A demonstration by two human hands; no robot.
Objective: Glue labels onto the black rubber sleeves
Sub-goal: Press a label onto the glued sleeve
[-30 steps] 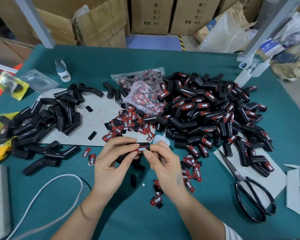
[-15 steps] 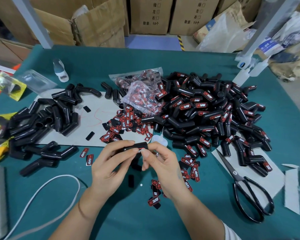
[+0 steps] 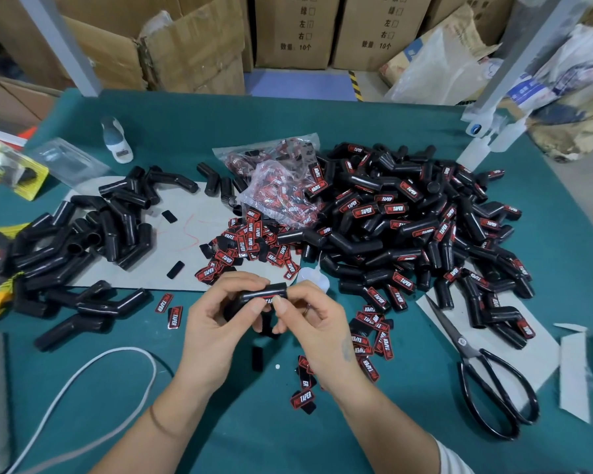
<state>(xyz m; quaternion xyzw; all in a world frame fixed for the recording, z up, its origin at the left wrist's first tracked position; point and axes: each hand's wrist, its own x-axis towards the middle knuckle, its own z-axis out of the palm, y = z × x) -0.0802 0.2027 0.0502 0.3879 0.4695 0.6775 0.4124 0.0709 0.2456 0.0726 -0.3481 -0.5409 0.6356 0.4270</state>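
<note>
Sleeve [image 3: 261,295], label [image 3: 269,300] seemingly under thumbs, between both hands.

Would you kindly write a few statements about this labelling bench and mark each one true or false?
1. Both hands hold one black rubber sleeve above the teal table. True: the left hand grips it and the right hand presses on its label.
2. The black-handled scissors lie left of the hands. False: they lie to the right, partly on a grey sheet.
3. The large pile of labelled black sleeves lies to the right, the unlabelled sleeves to the left. True.
4. The white glue bottle is in the left hand. False: it stands on the table at the far left.
</note>
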